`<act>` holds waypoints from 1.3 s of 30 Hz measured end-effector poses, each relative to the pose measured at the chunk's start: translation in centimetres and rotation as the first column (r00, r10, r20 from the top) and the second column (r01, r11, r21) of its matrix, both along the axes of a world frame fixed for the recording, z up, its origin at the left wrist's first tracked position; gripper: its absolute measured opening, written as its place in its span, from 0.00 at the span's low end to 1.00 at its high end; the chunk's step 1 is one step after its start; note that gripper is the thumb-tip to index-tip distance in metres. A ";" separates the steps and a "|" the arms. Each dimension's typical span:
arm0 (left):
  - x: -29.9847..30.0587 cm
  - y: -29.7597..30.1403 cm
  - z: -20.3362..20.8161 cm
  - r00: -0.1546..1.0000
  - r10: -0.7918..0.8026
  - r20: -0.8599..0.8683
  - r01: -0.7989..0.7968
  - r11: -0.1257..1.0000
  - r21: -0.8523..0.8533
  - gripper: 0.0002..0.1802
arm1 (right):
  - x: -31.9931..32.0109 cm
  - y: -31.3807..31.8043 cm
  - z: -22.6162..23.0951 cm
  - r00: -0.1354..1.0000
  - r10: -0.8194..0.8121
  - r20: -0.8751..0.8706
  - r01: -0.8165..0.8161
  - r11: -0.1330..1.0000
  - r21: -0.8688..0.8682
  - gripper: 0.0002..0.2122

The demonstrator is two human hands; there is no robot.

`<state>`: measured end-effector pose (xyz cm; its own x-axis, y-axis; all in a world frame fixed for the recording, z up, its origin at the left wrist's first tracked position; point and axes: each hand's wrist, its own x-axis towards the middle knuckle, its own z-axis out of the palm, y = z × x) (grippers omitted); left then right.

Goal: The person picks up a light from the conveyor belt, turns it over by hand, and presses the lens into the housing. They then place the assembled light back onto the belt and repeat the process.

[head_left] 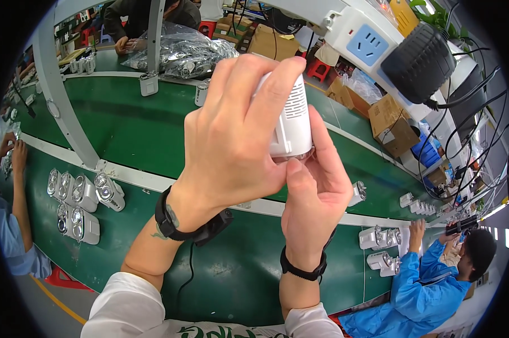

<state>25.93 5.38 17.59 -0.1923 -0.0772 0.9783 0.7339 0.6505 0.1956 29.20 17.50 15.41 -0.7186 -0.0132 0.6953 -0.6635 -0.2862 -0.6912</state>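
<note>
Raised above the bench, a white plastic device [297,121] with rows of slotted vents is held between both of my hands. My left hand [226,132] wraps round its body from the left and covers much of it. At its lower end my right hand [316,203] closes in, thumb against the rim and fingers behind. Something clear and shiny shows at that rim, though my fingertips hide most of it. A black strap circles each of my wrists.
White devices with clear tops [84,194] stand grouped on the green bench [141,248] at left; more [378,236] stand at right. A power strip [353,34] with a black adapter [420,62] hangs upper right. A metal post [68,112] rises at left. Co-workers sit either side.
</note>
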 end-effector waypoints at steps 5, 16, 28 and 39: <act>-0.2 -0.1 -0.2 1.000 0.009 -0.014 -0.009 1.000 -0.010 0.44 | 0.2 0.1 0.0 1.000 -0.007 0.026 0.007 1.000 0.010 0.26; -0.6 0.4 -0.6 0.995 -0.019 0.095 0.020 1.000 -0.002 0.43 | -0.8 0.2 -0.2 0.989 0.026 0.145 -0.017 0.998 -0.064 0.28; -1.6 -1.4 -0.5 -0.047 -0.984 0.171 0.603 0.109 0.791 0.40 | -0.8 1.7 1.1 0.923 -0.247 -0.294 0.345 0.870 0.352 0.36; -1.5 0.3 -1.6 -0.152 -0.983 0.106 0.626 -0.012 0.780 0.47 | -0.3 0.7 0.7 0.791 -0.448 -0.416 0.604 0.682 0.413 0.35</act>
